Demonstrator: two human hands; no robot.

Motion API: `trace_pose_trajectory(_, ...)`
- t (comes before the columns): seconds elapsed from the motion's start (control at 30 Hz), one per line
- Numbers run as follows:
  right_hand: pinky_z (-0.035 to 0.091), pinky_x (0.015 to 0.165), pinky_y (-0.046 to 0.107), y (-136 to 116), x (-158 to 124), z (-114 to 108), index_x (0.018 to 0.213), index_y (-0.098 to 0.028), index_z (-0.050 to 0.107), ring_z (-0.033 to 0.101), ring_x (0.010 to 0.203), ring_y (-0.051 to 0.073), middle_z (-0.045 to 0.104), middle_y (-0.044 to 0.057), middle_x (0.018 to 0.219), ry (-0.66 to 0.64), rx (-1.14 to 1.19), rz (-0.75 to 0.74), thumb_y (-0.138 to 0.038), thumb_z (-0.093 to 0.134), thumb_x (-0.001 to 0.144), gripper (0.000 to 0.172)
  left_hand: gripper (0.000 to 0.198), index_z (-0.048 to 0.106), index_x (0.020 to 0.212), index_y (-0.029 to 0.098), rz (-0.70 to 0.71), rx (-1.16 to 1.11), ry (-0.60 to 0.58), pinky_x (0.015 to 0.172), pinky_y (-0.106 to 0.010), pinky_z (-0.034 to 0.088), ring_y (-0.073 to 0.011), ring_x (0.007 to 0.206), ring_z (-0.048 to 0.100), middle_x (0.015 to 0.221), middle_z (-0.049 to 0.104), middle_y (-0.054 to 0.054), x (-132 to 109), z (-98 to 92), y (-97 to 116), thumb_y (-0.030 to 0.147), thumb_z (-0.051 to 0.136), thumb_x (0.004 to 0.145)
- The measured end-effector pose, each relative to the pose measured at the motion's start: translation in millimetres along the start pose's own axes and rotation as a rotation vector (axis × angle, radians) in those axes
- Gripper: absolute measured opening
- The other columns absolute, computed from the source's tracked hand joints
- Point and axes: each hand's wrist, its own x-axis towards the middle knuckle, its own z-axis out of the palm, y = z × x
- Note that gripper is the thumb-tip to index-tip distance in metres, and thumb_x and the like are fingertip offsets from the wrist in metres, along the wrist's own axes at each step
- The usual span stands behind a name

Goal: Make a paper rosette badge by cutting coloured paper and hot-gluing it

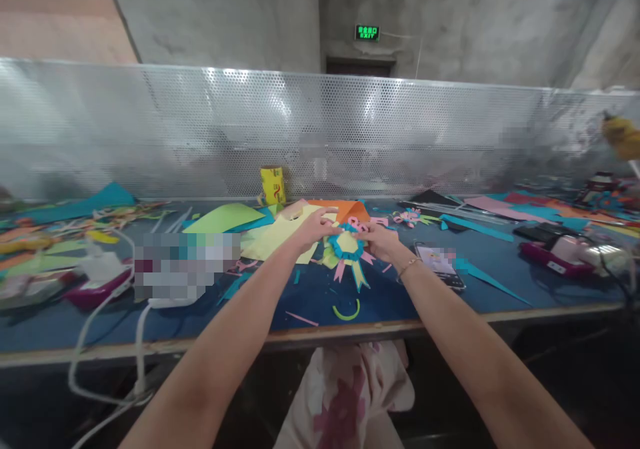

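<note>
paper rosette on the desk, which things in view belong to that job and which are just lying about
Likely in the job:
paper rosette, between left hand and right hand
pale yellow paper sheet, close by

Seemingly just lying about:
yellow container
white cable
curved green strip

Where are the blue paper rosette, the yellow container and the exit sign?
Blue paper rosette (347, 243): head view, on its pale yellow centre.
Yellow container (273, 185): head view, middle of its front.
Exit sign (367, 32): head view, on its lit face.
</note>
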Motion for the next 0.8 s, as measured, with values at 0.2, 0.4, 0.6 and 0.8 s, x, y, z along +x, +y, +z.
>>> trace_pose_trajectory(0.2,0.048,0.062,0.027,4,12,-7,0.073,-0.017,0.057,0.058,0.058,0.011,0.062,-0.002,0.065,0.157,0.082,-0.225,-0.022,0.076,0.043,0.036,0.050,0.055,0.094,0.015,-0.187,-0.186,0.137,0.051,-0.022,0.041,-0.0108,0.056,0.055,0.073,0.060,-0.004,3,13.7,-4,0.047,0.070,0.058)
trace_pose_trajectory(0.4,0.048,0.064,0.028,6,16,-12,0.077,-0.018,0.055,0.057,0.061,0.011,0.061,-0.003,0.068,0.280,0.085,-0.310,-0.027,0.074,0.047,0.037,0.036,0.059,0.068,0.014,-0.116,-0.080,0.016,0.057,-0.022,0.043,-0.0118,0.062,0.055,0.065,0.060,0.000,2,14.1,-12,0.029,0.079,0.042)
trace_pose_trajectory(0.6,0.048,0.061,0.025,4,13,-10,0.079,-0.020,0.055,0.059,0.063,0.011,0.064,-0.002,0.071,0.231,0.151,-0.249,-0.031,0.073,0.052,0.034,0.028,0.057,0.062,0.015,-0.098,-0.069,0.125,0.052,-0.020,0.039,-0.0101,0.056,0.052,0.059,0.057,0.002,6,13.1,-21,0.028,0.075,0.044)
trace_pose_trajectory(0.8,0.048,0.058,0.024,4,14,-11,0.083,-0.021,0.056,0.060,0.061,0.011,0.065,-0.001,0.073,0.170,0.180,-0.177,-0.027,0.074,0.050,0.039,0.024,0.053,0.059,0.016,-0.201,-0.263,0.164,0.053,-0.021,0.043,-0.0102,0.053,0.054,0.055,0.056,0.004,10,12.9,-22,0.019,0.071,0.044)
